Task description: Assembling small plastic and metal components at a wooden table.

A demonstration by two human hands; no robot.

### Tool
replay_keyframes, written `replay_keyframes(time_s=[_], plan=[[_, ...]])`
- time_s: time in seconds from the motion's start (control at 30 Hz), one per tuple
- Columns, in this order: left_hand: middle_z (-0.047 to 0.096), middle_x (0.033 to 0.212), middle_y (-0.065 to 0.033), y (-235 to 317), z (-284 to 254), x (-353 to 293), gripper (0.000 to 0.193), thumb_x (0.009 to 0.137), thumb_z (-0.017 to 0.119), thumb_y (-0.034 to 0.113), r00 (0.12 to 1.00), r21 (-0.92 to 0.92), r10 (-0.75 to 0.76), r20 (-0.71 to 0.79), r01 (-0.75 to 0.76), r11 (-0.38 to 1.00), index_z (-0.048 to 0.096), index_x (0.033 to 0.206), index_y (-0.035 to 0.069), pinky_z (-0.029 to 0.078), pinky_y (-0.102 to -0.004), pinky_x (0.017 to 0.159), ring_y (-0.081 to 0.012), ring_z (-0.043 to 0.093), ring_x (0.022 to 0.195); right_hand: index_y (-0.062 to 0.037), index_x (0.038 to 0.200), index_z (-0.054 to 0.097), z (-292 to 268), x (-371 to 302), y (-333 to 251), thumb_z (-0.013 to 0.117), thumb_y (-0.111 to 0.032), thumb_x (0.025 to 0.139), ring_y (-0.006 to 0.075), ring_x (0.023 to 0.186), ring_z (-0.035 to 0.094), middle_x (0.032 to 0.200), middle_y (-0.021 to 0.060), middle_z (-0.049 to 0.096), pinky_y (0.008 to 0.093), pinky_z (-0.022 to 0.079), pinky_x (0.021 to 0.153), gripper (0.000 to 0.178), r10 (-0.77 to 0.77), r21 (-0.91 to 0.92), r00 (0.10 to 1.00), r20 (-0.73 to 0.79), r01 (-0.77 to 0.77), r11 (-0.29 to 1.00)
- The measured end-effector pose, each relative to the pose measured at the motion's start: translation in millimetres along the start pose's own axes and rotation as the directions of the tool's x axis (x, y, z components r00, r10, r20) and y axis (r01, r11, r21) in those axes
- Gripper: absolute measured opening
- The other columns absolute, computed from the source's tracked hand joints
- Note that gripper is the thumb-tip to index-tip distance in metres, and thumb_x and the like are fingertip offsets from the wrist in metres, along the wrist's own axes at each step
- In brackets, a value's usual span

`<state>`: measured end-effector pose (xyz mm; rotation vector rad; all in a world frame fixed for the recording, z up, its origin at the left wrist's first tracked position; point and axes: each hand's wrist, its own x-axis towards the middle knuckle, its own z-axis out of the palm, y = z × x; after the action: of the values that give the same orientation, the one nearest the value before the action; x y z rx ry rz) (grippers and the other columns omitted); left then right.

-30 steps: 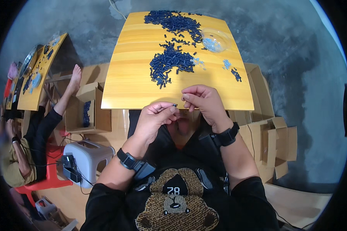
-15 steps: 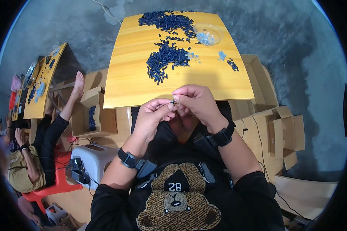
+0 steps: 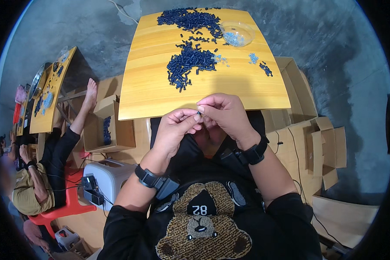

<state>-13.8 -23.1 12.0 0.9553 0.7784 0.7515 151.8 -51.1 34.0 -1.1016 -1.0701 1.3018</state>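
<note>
Left hand: your left hand (image 3: 175, 130) sits just below the centre of the frame, fingers curled together, thumb and forefinger tips pinched on a small dark part (image 3: 198, 113).
Right hand: your right hand (image 3: 225, 115) meets the left from the right, fingertips closed on the same small dark part; the two hands touch at the fingertips.
Held part: it lies between both sets of fingertips, just below the near edge of the table, close above your chest; too small to tell its shape.
Wrists: you wear a black wrist device (image 3: 155, 180) on the left forearm and a black watch (image 3: 255, 152) on the right.
Table: the yellow wooden table (image 3: 151, 86) fills the upper centre of the frame.
Main heap: a pile of dark blue parts (image 3: 188, 65) lies at the middle of the table, well apart from your hands.
Second heap: a further spread of dark parts (image 3: 188, 19) lies at the far edge, top centre.
Bowl: a clear bowl (image 3: 237, 34) holding pale blue pieces stands at the upper right of the table, beside the far heap.
Boxes: an open cardboard box (image 3: 106, 130) with dark parts stands left of the table; flattened cartons (image 3: 320, 143) lie at right.
Machine: a white machine (image 3: 104, 180) stands at lower left.
Other person: a seated person (image 3: 39, 182) works at a second yellow table (image 3: 52, 93) at far left.
</note>
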Motion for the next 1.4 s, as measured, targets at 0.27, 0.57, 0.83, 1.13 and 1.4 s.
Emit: replay_keyframes(time_s=[0.27, 0.57, 0.83, 1.13, 1.4], plan=[[0.065, 0.084, -0.0058, -1.5, -4.5, 4.4, 0.014, 0.083, 0.062, 0.011, 0.999, 0.036, 0.045, 0.016, -0.046, 0.998, 0.062, 0.095, 0.002, 0.046, -0.0190, 0.061, -0.0092, 0.060, 0.068, 0.0017, 0.078, 0.064, -3.6, 4.4, 3.1, 0.064, -0.007, 0.077, 0.0056, 0.058, 0.055, 0.063, 0.0025, 0.061, 0.0203, 0.045, 0.053, 0.009, -0.014, -0.136, 1.000, -0.017, 0.012, 0.991], [0.065, 0.082, -0.0041, 1.3, -6.1, 6.5, 0.015, 0.082, 0.064, 0.010, 0.995, 0.148, 0.098, 0.028, -0.101, 0.984, 0.062, 0.095, 0.002, 0.046, -0.0194, 0.063, -0.0085, 0.060, 0.069, 0.0025, 0.079, 0.061, -8.6, 13.2, -4.0, 0.062, -0.005, 0.080, 0.0058, 0.052, 0.053, 0.059, 0.0023, 0.057, 0.0199, 0.042, 0.045, 0.007, -0.026, -0.282, 0.997, 0.073, 0.046, 0.958], [0.064, 0.081, -0.0039, 0.9, -8.9, 3.6, 0.015, 0.083, 0.063, 0.010, 0.994, 0.122, 0.100, 0.034, -0.104, 0.987, 0.062, 0.095, 0.003, 0.046, -0.0197, 0.063, -0.0082, 0.059, 0.069, 0.0020, 0.087, 0.062, -7.3, 10.5, -6.0, 0.061, -0.005, 0.081, 0.0063, 0.054, 0.053, 0.063, 0.0031, 0.059, 0.0187, 0.041, 0.048, 0.009, 0.073, -0.119, 0.994, 0.081, -0.063, 0.991], [0.064, 0.081, -0.0043, 5.8, -9.1, 2.6, 0.013, 0.084, 0.061, 0.011, 0.997, 0.032, 0.016, 0.082, -0.018, 0.999, 0.061, 0.095, 0.004, 0.045, -0.0195, 0.062, -0.0087, 0.058, 0.068, 0.0008, 0.087, 0.065, -12.2, 11.2, -1.2, 0.064, -0.006, 0.079, 0.0054, 0.060, 0.056, 0.070, 0.0025, 0.062, 0.0194, 0.046, 0.054, 0.011, 0.066, -0.015, 0.991, 0.118, -0.065, 0.998], [0.063, 0.079, -0.0039, 6.6, -11.0, 2.4, 0.010, 0.085, 0.058, 0.010, 0.998, -0.028, -0.036, 0.060, 0.038, 0.999, 0.060, 0.093, 0.004, 0.045, -0.0192, 0.061, -0.0074, 0.056, 0.066, 0.0007, 0.089, 0.064, -2.0, 9.3, 3.6, 0.063, -0.005, 0.080, 0.0051, 0.055, 0.052, 0.064, 0.0012, 0.058, 0.0177, 0.040, 0.048, 0.010, 0.020, -0.004, 0.998, 0.067, -0.020, 1.000]])
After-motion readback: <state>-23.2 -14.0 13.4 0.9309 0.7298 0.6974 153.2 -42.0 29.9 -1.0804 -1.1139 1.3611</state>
